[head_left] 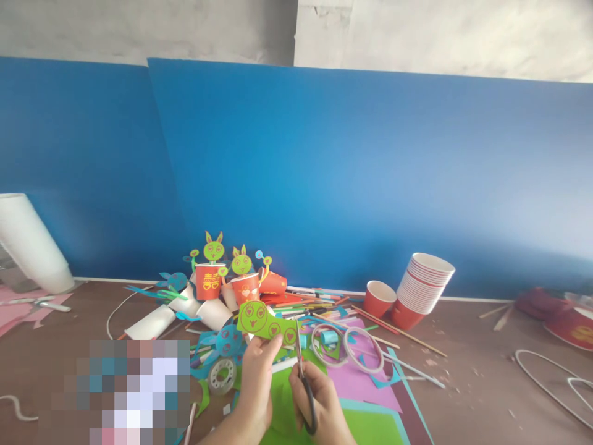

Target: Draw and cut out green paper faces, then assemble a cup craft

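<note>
Strip (266, 324), green paper, one: drawn with a round face at its left end and heart-marked circles beyond. Held raised above the clutter between the fingers of the left hand (259, 371), thumb clamped on its lower edge, other fingers mostly hidden behind. The low hold presumably leaves the face uncovered and the right end free for the blades.

Scissors (308, 395), dark-handled, one: the right hand's (320, 389) fingers are closed about the handles, blades pointing up and away at the strip's right end. Upright blades seem to suit a cut across the strip's width; whether paper lies between them cannot be told.

Tape roll (222, 375), one: just left of the left fingers, perhaps kept within reach.

Rings (364, 349), pale, two: right of the right fingers, partly over a purple sheet (361, 388), which overlaps a green sheet (370, 426).

Cups (210, 290), red, two: beyond the left fingertips, each with a green rabbit figure (214, 250) above its rim, likely stood back for working room.

Sticks (319, 298), many: loosely heaped beyond the right fingertips.

Cup stack (424, 284), leaning: far right of the fingers, beside a single cup (380, 298).
</note>
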Demonstrator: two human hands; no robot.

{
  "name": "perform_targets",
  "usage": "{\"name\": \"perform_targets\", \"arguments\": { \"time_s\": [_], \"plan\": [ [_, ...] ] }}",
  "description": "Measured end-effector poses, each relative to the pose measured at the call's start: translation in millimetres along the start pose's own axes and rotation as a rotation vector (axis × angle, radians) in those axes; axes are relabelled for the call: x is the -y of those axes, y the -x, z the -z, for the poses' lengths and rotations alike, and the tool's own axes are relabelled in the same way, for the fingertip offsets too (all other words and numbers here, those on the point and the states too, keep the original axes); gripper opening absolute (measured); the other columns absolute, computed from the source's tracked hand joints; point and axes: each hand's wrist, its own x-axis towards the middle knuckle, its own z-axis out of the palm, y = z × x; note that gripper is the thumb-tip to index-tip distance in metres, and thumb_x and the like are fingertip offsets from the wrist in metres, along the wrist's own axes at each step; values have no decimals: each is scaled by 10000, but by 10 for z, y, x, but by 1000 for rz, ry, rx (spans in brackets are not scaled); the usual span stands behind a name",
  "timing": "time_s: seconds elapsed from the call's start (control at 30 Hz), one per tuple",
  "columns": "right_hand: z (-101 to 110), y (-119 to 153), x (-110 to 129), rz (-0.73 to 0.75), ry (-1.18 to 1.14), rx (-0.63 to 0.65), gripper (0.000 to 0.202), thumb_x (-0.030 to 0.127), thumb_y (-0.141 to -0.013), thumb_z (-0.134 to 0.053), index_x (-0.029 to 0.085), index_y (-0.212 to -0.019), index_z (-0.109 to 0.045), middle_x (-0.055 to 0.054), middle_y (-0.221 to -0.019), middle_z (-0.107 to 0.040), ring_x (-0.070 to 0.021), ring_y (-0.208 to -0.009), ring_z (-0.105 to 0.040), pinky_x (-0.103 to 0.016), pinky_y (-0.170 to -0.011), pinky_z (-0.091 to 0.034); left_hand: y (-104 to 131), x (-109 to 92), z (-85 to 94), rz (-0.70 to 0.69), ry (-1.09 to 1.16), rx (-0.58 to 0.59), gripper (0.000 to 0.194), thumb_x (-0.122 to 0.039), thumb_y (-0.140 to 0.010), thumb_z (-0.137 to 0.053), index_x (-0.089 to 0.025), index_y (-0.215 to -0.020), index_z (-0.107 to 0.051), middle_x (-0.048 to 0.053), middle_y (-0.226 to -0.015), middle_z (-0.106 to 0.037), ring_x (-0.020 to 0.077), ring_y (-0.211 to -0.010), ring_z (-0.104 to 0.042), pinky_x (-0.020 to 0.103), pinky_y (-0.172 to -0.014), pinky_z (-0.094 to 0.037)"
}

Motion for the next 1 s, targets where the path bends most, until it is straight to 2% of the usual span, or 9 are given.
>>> {"name": "perform_targets", "arguments": {
  "time_s": [0.1,0.23,0.33,0.6,1.0],
  "plan": [
    [7,7,15,2,11,13,534,729,-695,-514,201,-667,-440,111,-403,-327,-46,-308,-318,-161,-307,-271,-14,3,5,-23,-9,19,199,-284,-569,-764,-167,-646,-623,51,-765,-722,249,-856,-652,319,-796,-445],
    [10,3,12,-3,24,27,549,742,-692,-501,197,-674,-442,107,-403,-347,-43,-299,-322,-160,-303,-258,-23,6,8,-60,-45,62,305,-338,-610,-746,-162,-846,-668,80,-858,-727,267,-920,-641,341,-833,-442],
    [9,1,-5,8,12,33,551,744,-690,-504,197,-687,-443,109,-402,-353,-43,-298,-327,-158,-302,-259,-34,36,23,-68,-94,153,351,-360,-647,-729,-166,-929,-653,94,-927,-718,268,-935,-634,351,-842,-447],
    [70,-25,-20,65,-53,66,472,652,-744,-548,189,-733,-454,94,-393,-407,-46,-315,-347,-148,-310,-240,-78,139,90,-48,-132,329,302,-313,-688,-705,-174,-936,-602,78,-917,-702,248,-925,-629,354,-853,-445],
    [91,-12,19,74,-8,44,478,658,-763,-520,194,-688,-436,102,-396,-360,-45,-326,-330,-157,-330,-255,-116,77,80,-35,-118,400,274,-244,-692,-684,-172,-936,-580,91,-970,-702,260,-969,-625,358,-863,-449]
  ]
}}
